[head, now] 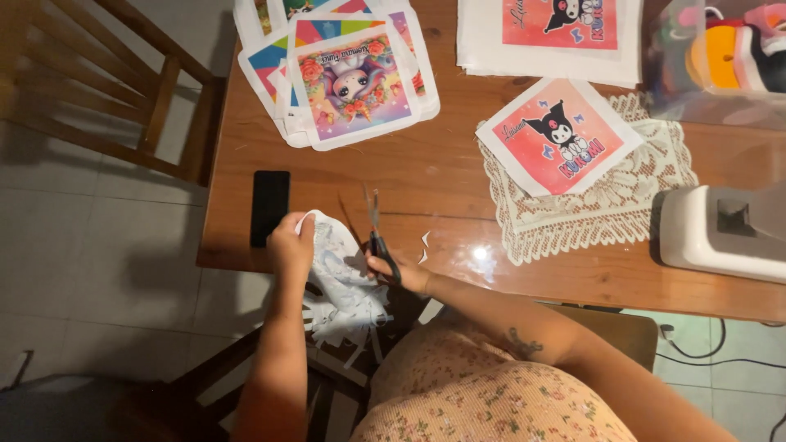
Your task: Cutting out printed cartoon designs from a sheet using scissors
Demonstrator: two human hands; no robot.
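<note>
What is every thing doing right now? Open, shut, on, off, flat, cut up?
Scissors: blades open, gripped by the right hand.
White fabric piece: crumpled, edge cut into strips, held by the left hand.
Phone: flat on the table, screen dark.
Pink print: flat on the lace doily.
Stack of prints: flat, fanned out.

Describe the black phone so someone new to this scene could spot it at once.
Start at the wooden table and go to its near left corner. Just above the left hand, which holds white fabric, lies the phone: a flat, plain black rectangle, unlike the colourful printed squares further up.
</note>
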